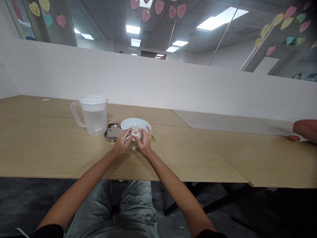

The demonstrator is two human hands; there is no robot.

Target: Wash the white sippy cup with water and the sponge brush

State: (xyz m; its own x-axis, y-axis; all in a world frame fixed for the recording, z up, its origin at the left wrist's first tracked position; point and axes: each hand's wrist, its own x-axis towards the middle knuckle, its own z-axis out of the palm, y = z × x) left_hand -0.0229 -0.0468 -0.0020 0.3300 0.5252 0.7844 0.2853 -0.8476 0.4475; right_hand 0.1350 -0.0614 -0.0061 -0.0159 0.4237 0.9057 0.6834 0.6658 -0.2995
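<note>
My left hand [122, 141] and my right hand [145, 140] meet over the near side of a pale blue-white plate [126, 123]. Between their fingertips they hold a small round whitish piece [135, 132] with a clear part around it; its exact kind is too small to make out. Both thumbs press at its near side, and the fingers curl round its sides. A tiny white bit [133, 148] lies on the table just below the hands. Close to my left hand is a shallow round metal dish [112, 133].
A translucent plastic pitcher [94, 115] with a handle stands left of the dish. A thin green object [154, 137] pokes out right of the plate. A reddish-brown object [305, 130] sits at the far right of the wooden table [198, 152]. The white wall [153, 82] rises behind.
</note>
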